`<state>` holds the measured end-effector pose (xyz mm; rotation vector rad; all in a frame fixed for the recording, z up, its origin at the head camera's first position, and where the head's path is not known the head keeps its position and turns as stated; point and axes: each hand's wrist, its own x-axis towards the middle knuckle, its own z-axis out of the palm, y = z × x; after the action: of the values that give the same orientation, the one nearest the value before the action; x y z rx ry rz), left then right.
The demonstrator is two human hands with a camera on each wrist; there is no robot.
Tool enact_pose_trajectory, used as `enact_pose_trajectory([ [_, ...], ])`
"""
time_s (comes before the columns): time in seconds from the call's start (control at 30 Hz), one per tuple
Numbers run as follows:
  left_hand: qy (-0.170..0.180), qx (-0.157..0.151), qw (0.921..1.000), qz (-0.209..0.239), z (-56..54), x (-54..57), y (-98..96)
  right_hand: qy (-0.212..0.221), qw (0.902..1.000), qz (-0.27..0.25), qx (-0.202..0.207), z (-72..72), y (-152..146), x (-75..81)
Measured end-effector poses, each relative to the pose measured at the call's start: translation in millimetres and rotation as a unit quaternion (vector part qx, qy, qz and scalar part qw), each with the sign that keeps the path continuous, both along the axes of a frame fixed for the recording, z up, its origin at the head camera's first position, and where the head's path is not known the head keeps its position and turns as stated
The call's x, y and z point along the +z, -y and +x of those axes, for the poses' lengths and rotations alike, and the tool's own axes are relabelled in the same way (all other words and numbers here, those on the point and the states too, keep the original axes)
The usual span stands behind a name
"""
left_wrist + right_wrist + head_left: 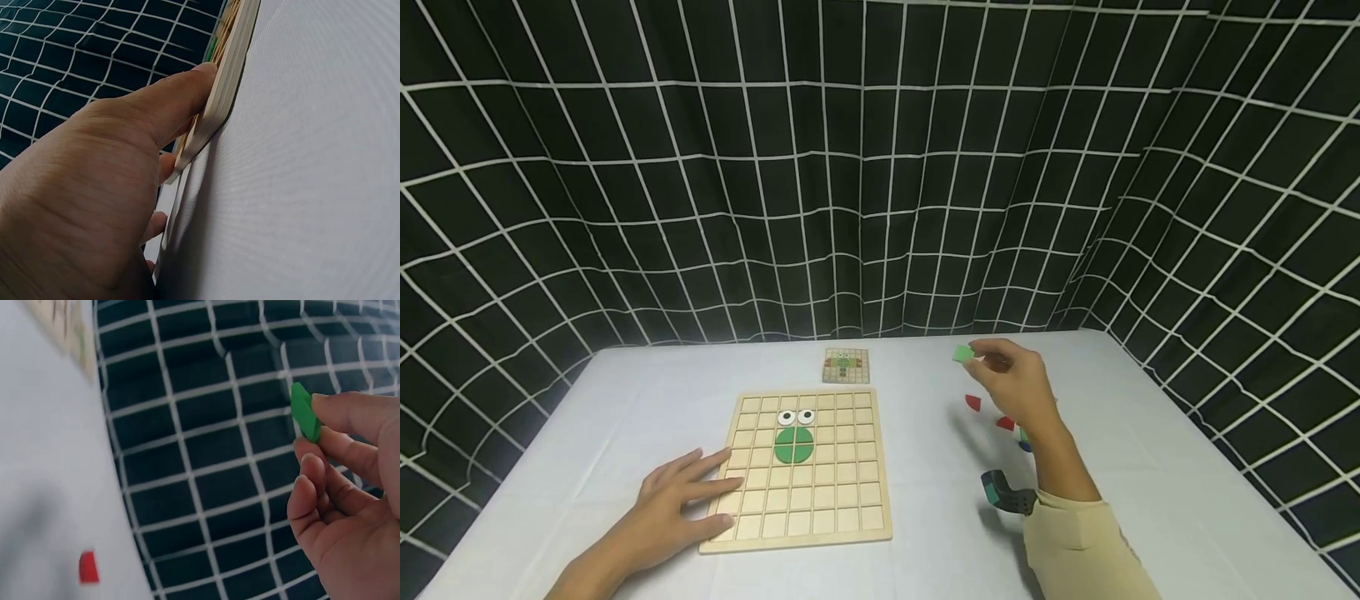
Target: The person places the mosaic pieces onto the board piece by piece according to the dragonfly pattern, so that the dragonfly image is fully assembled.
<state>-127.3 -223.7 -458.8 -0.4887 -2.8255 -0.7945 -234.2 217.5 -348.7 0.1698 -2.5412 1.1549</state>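
A green square tile (305, 412) is pinched between the thumb and index finger of my right hand (1017, 379), raised over the right part of the table. My left hand (673, 504) rests spread on the left edge of a wooden grid board (842, 496), thumb and fingertips on its frame. Set in the board's upper middle are a green disc (785, 454) of quarter pieces and two round eye tiles (806, 417) above it. Behind the board lies a small pattern card (846, 367) showing a figure on a grid.
Red pieces (973, 402) lie on the white table (936, 517) under my right hand. Next to them are blue, green and white pieces (1025, 444), partly hidden by the right wrist. A black camera mount (1009, 497) sticks out from the right sleeve. A black gridded curtain (887, 192) stands behind.
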Motion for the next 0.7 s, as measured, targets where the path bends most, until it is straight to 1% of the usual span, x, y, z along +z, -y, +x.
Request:
enact_pose_trajectory([
  [0.13, -0.003, -0.001, 1.0000, 0.002, 0.5, 0.2, 0.6, -0.052, 0.9979, -0.009, 0.036, 12.9, 17.1, 10.5],
  [0.27, -0.003, -0.003, 1.0000, 0.002, 0.9, 0.0, 1.1, -0.095, 0.9929, -0.006, 0.071, 21.0, 35.8, 13.6],
  [0.33, -0.001, -0.003, 1.0000, 0.001, 1.1, -0.4, 1.2, -0.103, 0.9912, -0.009, 0.082, 23.3, 45.6, 14.1],
  [0.47, -0.001, -0.001, 1.0000, -0.001, 1.2, -0.9, 1.9, -0.098, 0.9899, -0.019, 0.100, 27.3, 64.9, 15.3],
  [0.7, -0.013, -0.006, 0.9999, 0.001, -0.8, -0.6, 2.3, -0.090, 0.9874, -0.038, 0.124, 31.4, 96.1, 10.2],
])
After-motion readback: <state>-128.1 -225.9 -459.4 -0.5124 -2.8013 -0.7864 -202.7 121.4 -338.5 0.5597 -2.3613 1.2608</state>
